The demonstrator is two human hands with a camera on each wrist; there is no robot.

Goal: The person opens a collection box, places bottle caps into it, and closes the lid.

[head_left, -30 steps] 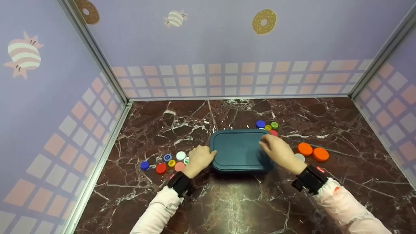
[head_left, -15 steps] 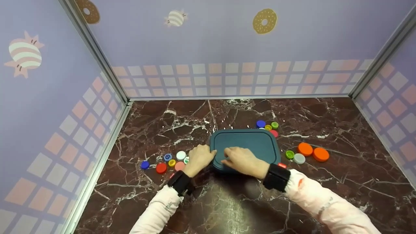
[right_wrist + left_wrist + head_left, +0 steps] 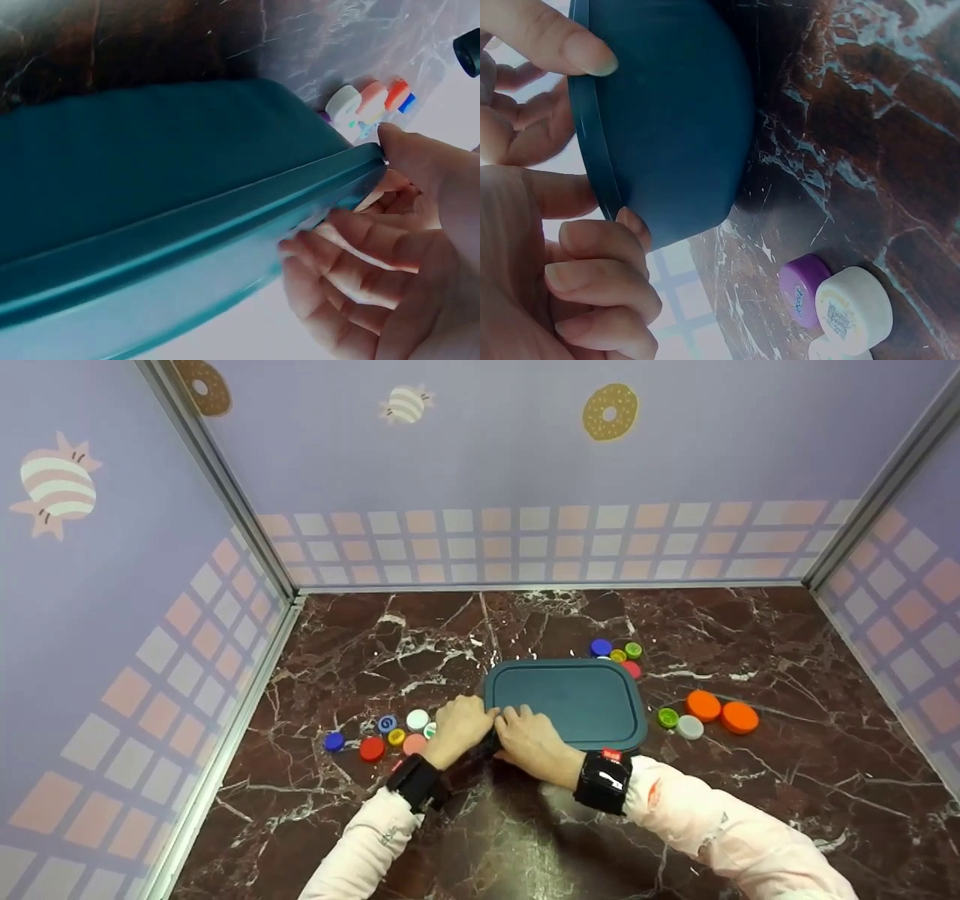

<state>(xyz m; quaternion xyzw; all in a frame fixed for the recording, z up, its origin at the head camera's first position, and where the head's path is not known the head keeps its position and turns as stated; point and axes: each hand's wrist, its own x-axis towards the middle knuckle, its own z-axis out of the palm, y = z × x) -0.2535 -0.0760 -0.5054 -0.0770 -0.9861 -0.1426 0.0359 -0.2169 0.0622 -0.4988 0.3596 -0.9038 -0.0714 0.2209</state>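
Note:
A dark teal box with a rounded-corner lid [image 3: 574, 701] stands on the table; its side wall [image 3: 679, 127] shows in the left wrist view. My left hand [image 3: 463, 727] pinches the lid's rim at the left end, its other fingers curled below. Close beside it, my right hand [image 3: 534, 744] is at the near left corner. In the right wrist view its thumb [image 3: 409, 154] presses the rim's corner, while bent fingers [image 3: 337, 262] reach over the lid's top. The box's inside is hidden under the lid.
Several bottle caps, among them a red cap [image 3: 372, 748] and a white cap [image 3: 418, 720], lie left of the box. Behind it is a blue cap [image 3: 601, 648] with others. Orange caps [image 3: 703, 706] and a green cap [image 3: 667, 718] lie right. Patterned walls [image 3: 480, 450] enclose the table.
My right hand has moved from the lid's right side across it to the near left corner, beside my left hand. The left hand and the box look unmoved.

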